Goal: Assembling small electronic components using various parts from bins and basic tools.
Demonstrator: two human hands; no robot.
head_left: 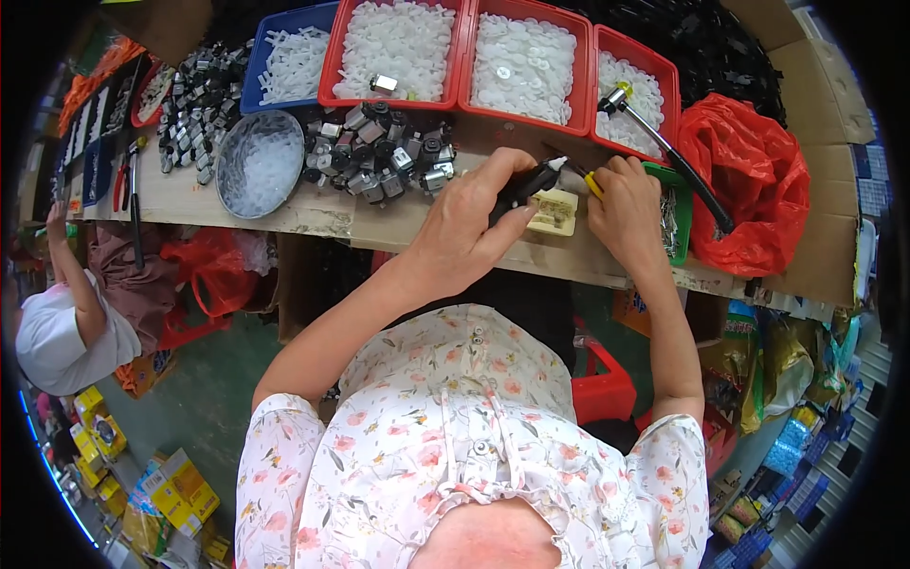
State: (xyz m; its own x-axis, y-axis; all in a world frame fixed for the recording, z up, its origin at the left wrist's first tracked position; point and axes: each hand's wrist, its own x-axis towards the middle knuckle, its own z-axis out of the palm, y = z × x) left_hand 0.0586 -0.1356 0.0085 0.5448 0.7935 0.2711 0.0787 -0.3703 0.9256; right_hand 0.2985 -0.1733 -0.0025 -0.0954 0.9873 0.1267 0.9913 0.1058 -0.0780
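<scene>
My left hand [453, 220] is closed around a black plastic part [519, 192] with a small white tip. To its right my right hand [629, 213] pinches a thin tool with a yellow handle [593, 184], its dark end angled toward the black part; its exact kind cannot be made out. Just beneath both hands sits a small cream-coloured tray [555, 224] with brownish residue in it. Beside my right hand stands a green tray [682, 223] of small metal pieces, partly hidden by that hand.
Red bins [462, 66] and a blue bin [248, 76] of white plastic parts line the back. Small motors [365, 156] lie heaped near a round bowl [224, 180]. A hammer [697, 178] rests against a red plastic bag [758, 190]. Another person [71, 322] sits at left.
</scene>
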